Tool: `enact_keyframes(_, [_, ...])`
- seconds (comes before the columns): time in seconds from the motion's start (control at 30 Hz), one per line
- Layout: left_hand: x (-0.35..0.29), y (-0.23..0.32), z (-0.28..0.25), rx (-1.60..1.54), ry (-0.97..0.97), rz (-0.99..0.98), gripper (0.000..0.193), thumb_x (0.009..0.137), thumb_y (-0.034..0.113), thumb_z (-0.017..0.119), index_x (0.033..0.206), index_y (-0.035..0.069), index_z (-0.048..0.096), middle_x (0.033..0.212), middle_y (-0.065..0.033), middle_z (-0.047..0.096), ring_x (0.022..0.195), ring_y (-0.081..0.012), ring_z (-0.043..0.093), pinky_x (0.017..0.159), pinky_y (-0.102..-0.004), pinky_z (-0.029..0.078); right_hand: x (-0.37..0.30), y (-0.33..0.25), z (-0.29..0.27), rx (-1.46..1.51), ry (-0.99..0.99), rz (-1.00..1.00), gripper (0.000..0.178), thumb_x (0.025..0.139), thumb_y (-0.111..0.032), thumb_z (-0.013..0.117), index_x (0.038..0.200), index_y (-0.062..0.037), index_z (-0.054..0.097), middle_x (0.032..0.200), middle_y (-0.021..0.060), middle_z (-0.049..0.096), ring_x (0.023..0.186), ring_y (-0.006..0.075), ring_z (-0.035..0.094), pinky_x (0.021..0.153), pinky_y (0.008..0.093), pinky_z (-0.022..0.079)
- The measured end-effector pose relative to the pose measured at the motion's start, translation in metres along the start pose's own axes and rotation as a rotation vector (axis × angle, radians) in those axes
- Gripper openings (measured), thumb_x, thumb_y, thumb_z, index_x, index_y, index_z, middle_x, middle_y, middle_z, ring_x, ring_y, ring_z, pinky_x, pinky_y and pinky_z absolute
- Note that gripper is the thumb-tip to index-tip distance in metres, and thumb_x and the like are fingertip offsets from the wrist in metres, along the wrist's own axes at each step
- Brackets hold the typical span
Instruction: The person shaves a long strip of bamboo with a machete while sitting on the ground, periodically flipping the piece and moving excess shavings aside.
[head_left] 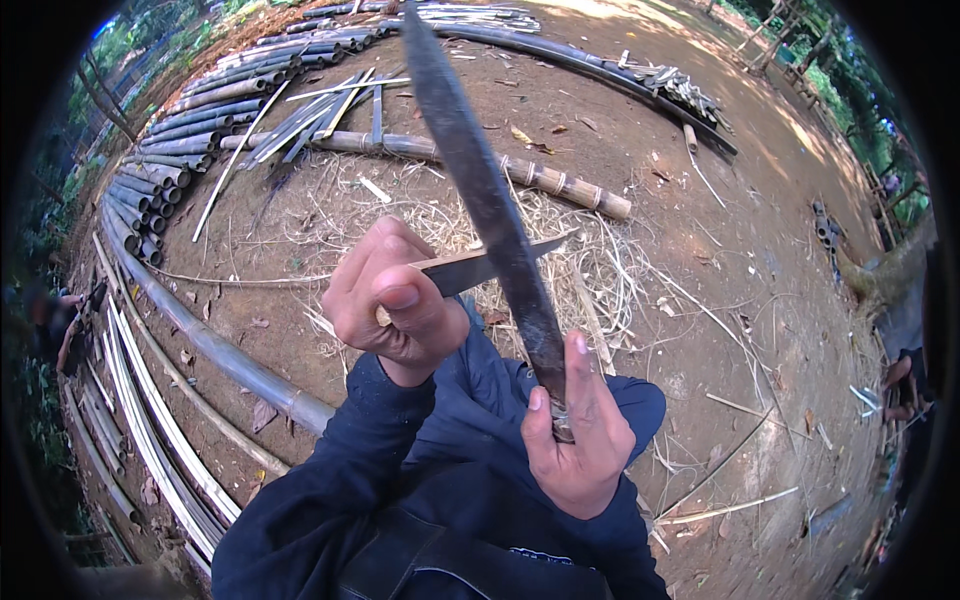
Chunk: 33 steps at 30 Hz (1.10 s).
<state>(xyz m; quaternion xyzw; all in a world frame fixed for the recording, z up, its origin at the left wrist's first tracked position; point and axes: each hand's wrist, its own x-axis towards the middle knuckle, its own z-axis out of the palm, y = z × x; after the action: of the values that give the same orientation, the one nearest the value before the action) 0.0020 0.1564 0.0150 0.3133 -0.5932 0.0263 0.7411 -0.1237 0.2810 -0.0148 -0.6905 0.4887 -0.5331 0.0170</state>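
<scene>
My right hand [578, 430] grips the handle of a long dark machete [480, 190], whose blade points up and away from me. My left hand [392, 300] is closed on a short flat bamboo strip [490, 266] that sticks out to the right and meets the blade's edge about halfway along. Both forearms are in dark blue sleeves, and my knee in blue cloth lies below the hands.
Bare dirt ground carries bamboo shavings [590, 270]. A thick bamboo pole [520, 172] lies across the middle, stacked poles [170, 150] sit at the far left, long poles [210, 345] run along my left, and split strips [150, 440] lie beside them. Another person [905, 385] is at the right edge.
</scene>
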Motion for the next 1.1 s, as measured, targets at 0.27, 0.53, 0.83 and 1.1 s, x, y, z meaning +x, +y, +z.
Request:
enact_keyframes(0.27, [-0.006,-0.006,-0.012,-0.064,0.039,0.086,0.063,0.103,0.037,0.034,0.053,0.0,0.04,0.048,-0.0089,0.043,0.039,-0.018,0.046,0.037,-0.0281,0.029,0.008,-0.02,-0.002,0.05,-0.1,-0.112,0.055,0.08,0.007,0.063,0.134,0.0022,0.053,0.071,0.0084,0.057,0.052,0.0152,0.05,0.049,0.0253,0.044])
enact_keyframes(0.53, [-0.019,0.003,-0.024,0.16,-0.088,-0.086,0.084,0.101,0.056,0.009,0.061,-0.002,0.054,0.054,-0.0077,0.052,0.046,-0.0163,0.049,0.046,-0.0266,0.037,0.003,-0.025,-0.018,0.045,-0.193,-0.024,0.071,0.064,0.006,0.073,0.132,-0.007,0.058,0.077,0.0066,0.051,0.057,0.0167,0.053,0.05,0.0294,0.047])
enact_keyframes(0.83, [-0.022,-0.013,-0.017,-0.26,-0.004,0.184,0.06,0.104,0.032,0.031,0.052,0.003,0.039,0.047,-0.007,0.043,0.038,-0.0168,0.045,0.035,-0.028,0.031,-0.003,-0.006,-0.021,0.023,-0.21,0.055,0.07,0.067,0.007,0.071,0.134,-0.0076,0.057,0.073,0.0053,0.05,0.055,0.0164,0.054,0.048,0.0302,0.047])
enact_keyframes(1.1, [-0.031,-0.008,-0.02,-0.152,0.065,-0.029,0.073,0.102,0.055,0.017,0.05,0.006,0.035,0.048,-0.0067,0.037,0.04,-0.0166,0.037,0.041,-0.0301,0.027,-0.006,0.006,-0.008,-0.008,-0.176,0.007,0.069,0.069,0.008,0.068,0.136,-0.0067,0.055,0.072,0.0047,0.051,0.053,0.0159,0.053,0.048,0.0303,0.048])
